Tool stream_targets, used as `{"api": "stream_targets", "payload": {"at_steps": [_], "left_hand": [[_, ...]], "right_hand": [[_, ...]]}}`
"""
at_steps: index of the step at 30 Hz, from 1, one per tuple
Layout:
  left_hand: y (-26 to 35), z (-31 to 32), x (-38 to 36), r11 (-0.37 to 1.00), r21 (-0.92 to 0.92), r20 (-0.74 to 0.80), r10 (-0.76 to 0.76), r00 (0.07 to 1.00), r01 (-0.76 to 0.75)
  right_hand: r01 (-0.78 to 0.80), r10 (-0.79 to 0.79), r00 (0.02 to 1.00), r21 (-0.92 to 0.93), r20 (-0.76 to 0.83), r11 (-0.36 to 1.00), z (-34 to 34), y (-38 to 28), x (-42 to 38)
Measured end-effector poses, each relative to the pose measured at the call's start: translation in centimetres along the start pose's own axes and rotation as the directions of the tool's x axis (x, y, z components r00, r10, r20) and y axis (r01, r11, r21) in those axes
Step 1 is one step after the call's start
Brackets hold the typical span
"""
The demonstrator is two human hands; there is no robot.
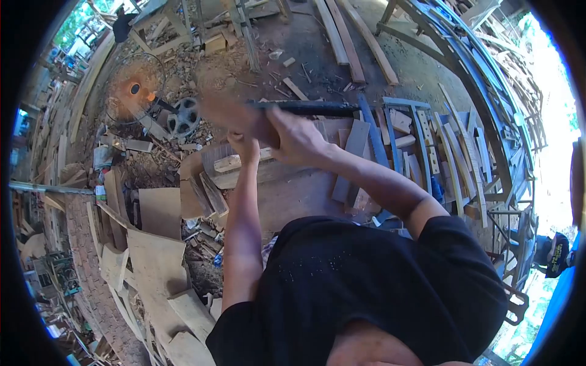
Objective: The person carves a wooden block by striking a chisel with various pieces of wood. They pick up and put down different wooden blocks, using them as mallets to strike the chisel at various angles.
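Both my hands are raised in front of my chest around a brown piece of wood (235, 116), which is smeared by motion at its far end. My right hand (298, 135) grips its near right side, thumb up along the edge. Below and to the left, my left hand (245, 145) is closed on the lower side of the same piece, its fingers partly hidden. Beneath my hands lies a wooden work surface (299, 189) with a pale wooden block (238, 160) on it. A dark bar (305, 108) runs just beyond my right hand.
A fan (134, 89) and a spoked wheel (183, 119) stand at the left. To the right are a handsaw (375, 137), a dark board (351, 158) and several wooden strips (455, 158). Long planks (348, 43) lie on the floor ahead. Plywood sheets (152, 259) lean at lower left.
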State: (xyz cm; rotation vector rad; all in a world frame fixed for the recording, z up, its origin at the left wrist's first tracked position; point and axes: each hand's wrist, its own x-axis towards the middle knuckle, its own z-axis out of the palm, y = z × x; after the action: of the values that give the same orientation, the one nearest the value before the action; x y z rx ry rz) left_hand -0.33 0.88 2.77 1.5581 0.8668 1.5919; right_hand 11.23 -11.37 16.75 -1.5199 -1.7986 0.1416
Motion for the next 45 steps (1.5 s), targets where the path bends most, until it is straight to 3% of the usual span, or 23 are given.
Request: {"api": "stream_targets", "payload": {"at_steps": [1, 2, 3, 4, 6, 8, 9, 11, 12, 13, 16, 17, 18, 19, 20, 22, 23, 25, 26, 28, 30, 33, 45], "left_hand": [[-0.4, -0.4, 0.5, 0.993, 0.052, -0.019, 0.107, 0.994, -0.105], [-0.8, -0.8, 0.7, 0.992, 0.053, -0.007, 0.116, 0.993, -0.116], [0.0, -0.3, 1.0, 0.995, -0.072, -0.033, -0.073, 0.997, 0.071], [0.7, -0.4, 0.3, 0.944, -0.185, -0.016, -0.281, 0.96, 0.273], [1.5, -0.3, -0.2, 0.963, -0.168, -0.049, -0.223, 0.974, 0.212], [1.4, 0.0, -0.5, 0.995, 0.104, -0.043, 0.002, 0.999, 0.003], [2.1, 0.4, -0.5, 0.999, 0.027, -0.035, -0.03, 0.999, 0.031], [2.0, 1.1, -1.0, 0.995, 0.09, -0.033, 0.051, 0.998, -0.048], [2.2, 1.7, -1.1, 0.98, 0.16, -0.026, 0.122, 0.992, -0.116], [2.6, 2.0, -1.3, 0.996, 0.042, -0.065, 0.08, 0.995, -0.077], [0.7, 1.4, -1.2, 0.993, 0.117, 0.078, -0.018, 0.997, 0.009], [2.0, 2.1, -1.0, 0.94, 0.288, 0.099, 0.163, 0.982, -0.185], [1.2, 2.4, -1.3, 0.941, 0.286, 0.106, 0.157, 0.982, -0.181], [0.1, 2.7, -1.6, 0.989, 0.143, 0.081, 0.02, 0.997, -0.031], [-0.9, 2.8, -1.9, 0.993, -0.006, 0.073, -0.119, 0.99, 0.119], [0.6, 2.2, -1.8, 0.995, 0.093, 0.121, -0.036, 0.992, 0.025], [1.4, 2.3, -1.7, 0.997, 0.079, 0.118, -0.027, 0.993, 0.018], [2.2, 2.3, -1.9, 0.994, 0.056, 0.087, -0.097, 0.991, 0.093], [2.1, 2.4, -1.3, 0.995, 0.052, 0.062, -0.091, 0.994, 0.088], [1.6, 1.0, -1.2, 0.995, -0.045, 0.074, -0.081, 0.994, 0.085], [1.4, 0.2, -0.5, 0.984, -0.11, -0.002, -0.138, 0.99, 0.137], [2.3, -0.6, 0.0, 0.903, -0.27, -0.173, -0.388, 0.905, 0.335], [2.6, -0.7, -0.8, 0.94, -0.214, -0.183, -0.307, 0.934, 0.267]], "right_hand": [[0.003, -0.003, 1.0, 0.0, -0.005, 1.0, 0.0, 0.4, -0.4], [-0.182, 0.178, 0.978, 0.03, 0.111, 0.983, 0.0, 0.8, -0.7], [-0.338, 0.323, 0.914, 0.022, 0.244, 0.941, -1.3, 0.5, 0.4], [-0.284, 0.264, 0.954, 0.145, 0.144, 0.948, -2.7, -0.8, 1.0], [-0.228, 0.226, 0.973, 0.263, 0.038, 0.937, -5.2, -3.3, 2.0], [0.065, 0.089, 0.907, 0.348, -0.411, 0.935, -6.7, -5.0, 2.3], [0.065, 0.089, 0.906, 0.345, -0.413, 0.936, -5.6, -3.9, 1.5], [-0.152, 0.14, 0.986, 0.131, 0.095, 0.98, -0.9, 0.9, -1.4], [-0.208, 0.201, 0.919, -0.016, 0.34, 0.978, -1.1, 0.7, -1.2], [-0.216, 0.206, 0.921, -0.006, 0.331, 0.976, -1.2, 0.5, -1.3], [-0.269, 0.26, 0.934, 0.005, 0.244, 0.963, -4.9, -1.5, 0.2], [-0.17, 0.169, 0.985, 0.189, 0.018, 0.967, -6.6, -3.1, 0.9], [-0.026, 0.108, 0.968, 0.336, -0.227, 0.941, -7.5, -3.9, 1.3], [0.146, 0.028, 0.861, 0.301, -0.507, 0.942, -7.3, -4.2, 1.6], [0.143, 0.03, 0.86, 0.296, -0.509, 0.944, -6.3, -3.3, 0.6], [-0.057, 0.107, 0.964, 0.205, -0.243, 0.977, -2.2, 0.5, -2.8], [-0.044, 0.092, 0.966, 0.2, -0.242, 0.979, -0.8, 2.6, -4.0], [-0.39, 0.384, 0.917, 0.034, 0.11, 0.92, 0.7, 4.8, -5.8], [-0.368, 0.362, 0.924, 0.028, 0.12, 0.929, 0.1, 5.8, -5.8], [-0.572, 0.563, 0.811, 0.42, 0.16, 0.704, -1.5, 4.9, -6.7], [-0.567, 0.58, 0.808, 0.409, 0.106, 0.715, -2.5, 4.7, -7.6], [-0.722, 0.726, 0.636, 0.533, 0.262, 0.441, -2.7, 5.4, -10.0], [-0.777, 0.726, 0.597, 0.468, 0.34, 0.42, -1.1, 5.9, -14.0]]}}
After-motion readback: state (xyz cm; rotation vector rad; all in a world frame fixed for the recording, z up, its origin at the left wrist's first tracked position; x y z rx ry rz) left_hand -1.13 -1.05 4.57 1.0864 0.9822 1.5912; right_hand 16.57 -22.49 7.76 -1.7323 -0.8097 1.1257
